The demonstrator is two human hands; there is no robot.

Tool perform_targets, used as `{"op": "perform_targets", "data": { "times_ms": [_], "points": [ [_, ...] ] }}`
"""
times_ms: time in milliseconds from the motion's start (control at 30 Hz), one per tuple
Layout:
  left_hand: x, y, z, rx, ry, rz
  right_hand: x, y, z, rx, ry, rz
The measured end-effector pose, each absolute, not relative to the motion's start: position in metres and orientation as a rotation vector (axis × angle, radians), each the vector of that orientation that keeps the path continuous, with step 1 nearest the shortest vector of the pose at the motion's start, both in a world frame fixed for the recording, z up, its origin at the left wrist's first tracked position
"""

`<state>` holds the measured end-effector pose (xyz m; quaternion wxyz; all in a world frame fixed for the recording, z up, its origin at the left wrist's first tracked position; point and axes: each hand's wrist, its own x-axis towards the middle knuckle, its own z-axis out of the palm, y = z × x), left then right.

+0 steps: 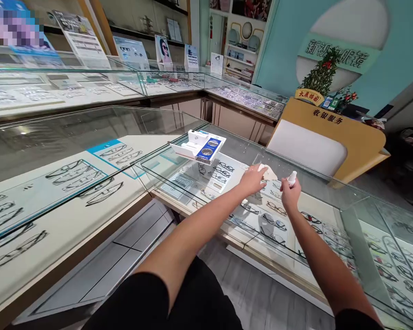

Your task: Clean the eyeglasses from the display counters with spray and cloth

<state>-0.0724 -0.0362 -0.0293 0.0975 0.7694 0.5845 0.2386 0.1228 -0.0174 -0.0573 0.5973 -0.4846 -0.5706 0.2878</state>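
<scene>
My right hand point(291, 194) is closed around a small white bottle point(292, 177), its pointed top showing above the fingers. The bottle is held just over the glass top of the display case point(237, 229). To the left, my left hand point(252, 180) reaches onto the same glass, with its fingers on a pale crumpled cloth or tissue point(269, 173). Part of that cloth is covered by the fingers. Beneath the glass lie several rows of eyeglasses point(276, 208). Left of my left hand, an open white and blue box point(206, 147) rests on the glass.
More glass cases with eyeglasses point(99, 195) extend to the left. Behind them, several upright cards point(131, 51) stand on another case. A yellow and white counter point(309, 142) with plants point(325, 73) is at the back right. Glass edges run along the case front.
</scene>
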Motion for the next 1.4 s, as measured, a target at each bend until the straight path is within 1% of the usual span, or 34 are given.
{"op": "perform_targets", "data": {
  "times_ms": [100,200,367,433,567,667,733,800,933,1000,1033,1100,1167,1233,1300,1333,1400],
  "points": [
    [-0.049,-0.003,-0.04,2.318,1.775,0.574,0.119,-0.012,-0.055,-1.139,-1.302,0.641],
    [-0.046,0.008,-0.04,2.327,1.754,0.52,0.115,-0.009,-0.054,-1.147,-1.327,0.612],
    [-0.06,-0.011,-0.026,2.289,1.784,0.576,0.121,-0.011,-0.057,-1.21,-1.382,0.52],
    [-0.079,-0.034,-0.019,2.198,1.831,0.697,0.119,-0.016,-0.058,-1.206,-1.424,0.517],
    [-0.159,-0.113,-0.004,1.713,1.739,1.224,0.083,-0.043,-0.049,-1.048,-1.616,0.68],
    [-0.247,-0.195,0.01,1.334,1.66,1.471,0.026,-0.074,-0.034,-0.868,-1.785,0.872],
    [-0.309,-0.255,0.018,1.062,1.676,1.634,-0.025,-0.093,-0.024,-0.702,-1.833,1.034],
    [-0.367,-0.315,0.026,0.789,1.789,1.769,-0.083,-0.109,-0.017,-0.548,-1.891,1.148],
    [-0.461,-0.431,0.036,0.298,1.984,2.121,-0.218,-0.149,-0.019,-0.29,-2.025,1.179],
    [-0.498,-0.485,0.036,0.123,2.161,2.214,-0.29,-0.179,-0.026,-0.15,-2.046,1.253],
    [-0.513,-0.511,0.033,0.048,2.289,2.218,-0.325,-0.197,-0.031,-0.102,-2.034,1.305],
    [-0.538,-0.559,0.023,-0.063,2.617,2.117,-0.389,-0.236,-0.043,-0.022,-2.02,1.434],
    [-0.554,-0.599,0.006,-0.025,2.967,1.838,-0.443,-0.279,-0.055,0.038,-2.041,1.516],
    [-0.562,-0.625,-0.015,0.065,3.192,1.46,-0.483,-0.319,-0.066,0.097,-2.088,1.551],
    [-0.562,-0.637,-0.038,0.153,3.241,1.187,-0.511,-0.354,-0.075,0.144,-2.141,1.562],
    [-0.561,-0.638,-0.049,0.215,3.215,1.125,-0.521,-0.369,-0.079,0.157,-2.163,1.557],
    [-0.557,-0.635,-0.067,0.323,3.132,1.143,-0.534,-0.392,-0.085,0.164,-2.192,1.531]
  ]
}}
